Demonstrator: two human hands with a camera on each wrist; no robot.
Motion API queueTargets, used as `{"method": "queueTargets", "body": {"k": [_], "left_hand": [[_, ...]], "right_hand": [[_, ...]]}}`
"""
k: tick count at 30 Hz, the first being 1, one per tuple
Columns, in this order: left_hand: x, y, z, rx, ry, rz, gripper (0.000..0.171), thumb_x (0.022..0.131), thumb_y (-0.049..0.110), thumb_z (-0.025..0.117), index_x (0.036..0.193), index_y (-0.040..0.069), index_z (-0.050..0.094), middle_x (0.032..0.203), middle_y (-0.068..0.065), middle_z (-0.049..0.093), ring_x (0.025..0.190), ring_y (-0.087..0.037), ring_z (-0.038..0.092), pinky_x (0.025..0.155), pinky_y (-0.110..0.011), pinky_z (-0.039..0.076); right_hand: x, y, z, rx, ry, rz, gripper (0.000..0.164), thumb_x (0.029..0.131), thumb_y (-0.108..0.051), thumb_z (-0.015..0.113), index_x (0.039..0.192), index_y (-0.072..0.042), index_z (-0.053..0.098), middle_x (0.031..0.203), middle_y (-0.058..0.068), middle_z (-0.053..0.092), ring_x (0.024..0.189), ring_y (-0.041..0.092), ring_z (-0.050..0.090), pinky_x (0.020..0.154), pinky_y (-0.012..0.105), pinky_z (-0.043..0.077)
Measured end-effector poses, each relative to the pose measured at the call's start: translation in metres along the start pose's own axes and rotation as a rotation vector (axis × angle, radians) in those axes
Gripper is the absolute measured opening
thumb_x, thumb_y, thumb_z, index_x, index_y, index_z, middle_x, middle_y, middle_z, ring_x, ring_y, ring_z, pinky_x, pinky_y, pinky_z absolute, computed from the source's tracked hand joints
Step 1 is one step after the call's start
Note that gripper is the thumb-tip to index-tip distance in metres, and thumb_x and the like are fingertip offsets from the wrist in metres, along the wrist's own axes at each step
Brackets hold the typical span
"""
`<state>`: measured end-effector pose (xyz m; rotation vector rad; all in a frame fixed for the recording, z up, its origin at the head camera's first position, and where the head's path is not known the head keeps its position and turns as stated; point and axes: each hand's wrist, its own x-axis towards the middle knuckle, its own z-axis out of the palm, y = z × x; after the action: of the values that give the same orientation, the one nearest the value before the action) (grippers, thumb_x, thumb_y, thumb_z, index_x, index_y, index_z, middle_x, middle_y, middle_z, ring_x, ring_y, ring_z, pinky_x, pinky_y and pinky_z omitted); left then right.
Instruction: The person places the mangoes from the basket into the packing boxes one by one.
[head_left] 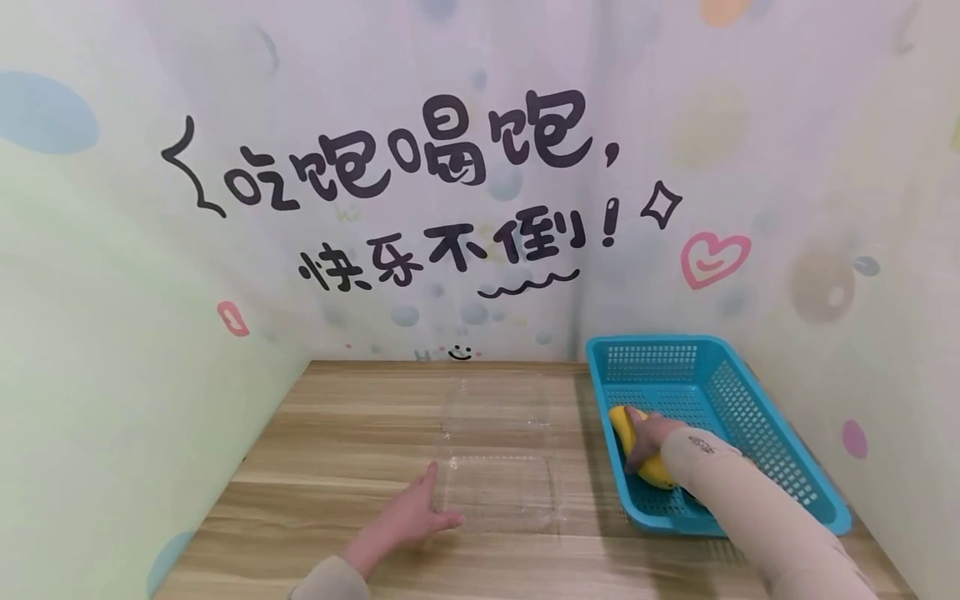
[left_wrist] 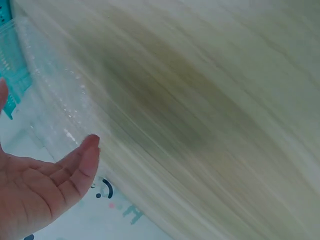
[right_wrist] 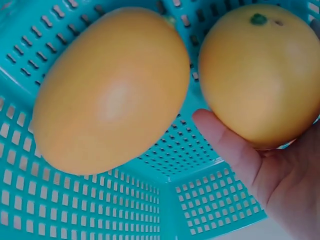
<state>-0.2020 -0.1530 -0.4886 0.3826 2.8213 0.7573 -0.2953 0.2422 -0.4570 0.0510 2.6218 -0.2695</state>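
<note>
My right hand [head_left: 649,437] reaches into a blue plastic basket [head_left: 752,414] and grips a yellow mango [right_wrist: 260,80]. The thumb lies along that mango's side in the right wrist view, while its other fingers are mostly hidden. Another mango [right_wrist: 112,95] rests beside it in the basket. My left hand [head_left: 405,515] is at the left edge of a clear plastic box [head_left: 502,492], thumb and forefinger spread apart. Seen from the left wrist, its fingers are loosely extended and hold nothing. The box's lid half [head_left: 495,402] lies folded back toward the wall.
The wood-grain table [head_left: 330,450] carries the box at its middle and the basket on the right. A printed wall [head_left: 450,325] closes off the back, and further walls stand at the left and right sides.
</note>
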Motion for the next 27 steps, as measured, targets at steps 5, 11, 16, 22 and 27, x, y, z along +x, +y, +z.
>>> {"method": "queueTargets", "body": {"k": [5,11,16,22,27], "left_hand": [[-0.001,0.006,-0.001,-0.081,-0.022,-0.026,0.102,0.072,0.039,0.074,0.139,-0.014,0.017,0.128,-0.040,0.038,0.115,-0.052,0.042,0.095,-0.061,0.034],[-0.003,0.010,-0.003,-0.105,-0.021,-0.052,0.101,0.071,0.033,0.076,0.138,-0.015,0.017,0.126,-0.042,0.037,0.115,-0.053,0.042,0.096,-0.061,0.034],[0.001,0.010,-0.002,-0.105,-0.025,-0.029,0.100,0.072,0.032,0.076,0.137,-0.016,0.018,0.126,-0.042,0.039,0.115,-0.052,0.042,0.095,-0.061,0.035],[0.004,0.013,-0.001,-0.094,-0.032,-0.045,0.101,0.071,0.033,0.076,0.138,-0.016,0.017,0.125,-0.042,0.040,0.113,-0.052,0.044,0.094,-0.060,0.037],[0.003,0.015,-0.002,-0.092,-0.024,-0.053,0.101,0.070,0.031,0.077,0.137,-0.017,0.017,0.124,-0.042,0.040,0.112,-0.052,0.045,0.094,-0.059,0.037]], "right_hand": [[-0.002,0.001,-0.003,0.041,-0.025,0.012,0.108,0.066,-0.045,0.076,0.147,-0.015,0.011,0.132,0.035,0.029,0.091,0.039,0.047,0.077,0.058,0.044],[0.003,-0.001,-0.002,0.075,-0.031,0.028,0.108,0.066,-0.045,0.076,0.147,-0.016,0.011,0.129,0.037,0.033,0.089,0.038,0.047,0.078,0.059,0.043],[0.007,0.004,-0.001,0.093,-0.032,0.033,0.108,0.065,-0.043,0.077,0.146,-0.015,0.011,0.121,0.033,0.042,0.086,0.036,0.048,0.076,0.057,0.044],[0.004,0.006,-0.007,0.108,-0.048,0.042,0.106,0.067,-0.040,0.076,0.146,-0.014,0.010,0.112,0.029,0.047,0.084,0.034,0.048,0.075,0.057,0.044],[0.001,0.008,-0.016,0.113,-0.057,0.001,0.105,0.070,-0.041,0.074,0.146,-0.013,0.007,0.100,0.021,0.051,0.081,0.031,0.050,0.070,0.048,0.046]]}}
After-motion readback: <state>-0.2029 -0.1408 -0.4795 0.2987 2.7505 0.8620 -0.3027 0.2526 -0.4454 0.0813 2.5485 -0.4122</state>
